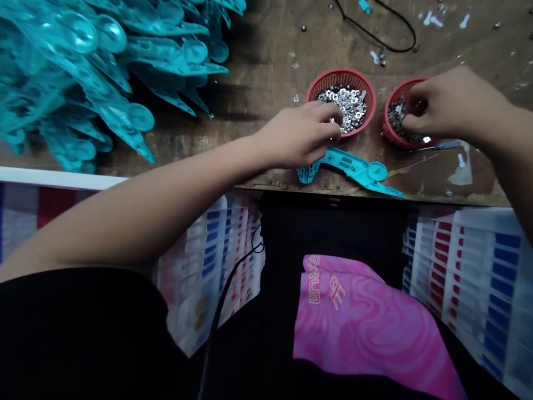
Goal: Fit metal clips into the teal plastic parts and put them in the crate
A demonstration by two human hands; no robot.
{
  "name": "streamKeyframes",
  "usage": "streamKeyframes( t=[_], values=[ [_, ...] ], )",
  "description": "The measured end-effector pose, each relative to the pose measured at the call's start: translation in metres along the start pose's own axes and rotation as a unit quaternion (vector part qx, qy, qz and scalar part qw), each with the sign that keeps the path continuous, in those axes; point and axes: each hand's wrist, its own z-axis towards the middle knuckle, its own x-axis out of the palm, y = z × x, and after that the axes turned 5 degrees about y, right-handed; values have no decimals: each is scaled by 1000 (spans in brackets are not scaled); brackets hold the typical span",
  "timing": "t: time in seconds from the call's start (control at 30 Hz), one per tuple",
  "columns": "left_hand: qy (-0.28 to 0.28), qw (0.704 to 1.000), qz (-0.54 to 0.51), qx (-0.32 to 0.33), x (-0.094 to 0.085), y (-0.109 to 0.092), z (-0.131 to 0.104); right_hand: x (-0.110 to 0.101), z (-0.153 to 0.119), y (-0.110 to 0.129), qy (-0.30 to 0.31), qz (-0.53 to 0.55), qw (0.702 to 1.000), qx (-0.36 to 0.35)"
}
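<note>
My left hand (310, 132) reaches over the left edge of a red basket (372, 114) filled with small silver metal pieces (352, 108). Its fingers are bent at the pieces, and whatever the fingertips pinch is too small to name. Just below that hand a turquoise plastic part (353, 169) lies on the table near the front edge. My right hand (445, 105) dips into a second red basket (388, 130) of small metal parts (396, 114). Thumb and index finger curl together there, their tips partly hidden.
Many turquoise parts (83, 72) are piled at the left of the wooden table (266, 61). A black cord loop (385, 47) and scattered small pieces lie at the back. A thin metal tool (443, 145) rests beside the right basket. Plastic crates (470, 278) flank my lap.
</note>
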Motion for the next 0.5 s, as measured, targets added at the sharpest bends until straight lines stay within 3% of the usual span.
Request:
streamKeyframes(
  t=[0.17,0.33,0.43,0.5],
  values=[
    [51,997,11,60,3,7,-2,-5,3,-10,-38,51,998,18],
    [87,993,16,74,10,4,-5,-4,15,-23,13,2,1000,1],
    [108,988,26,103,6,-2,-6,-7,11,-19,37,-25,999,13],
    [104,986,39,127,0,-3,-6,-10,4,-11,2,-11,1000,18]
  ],
)
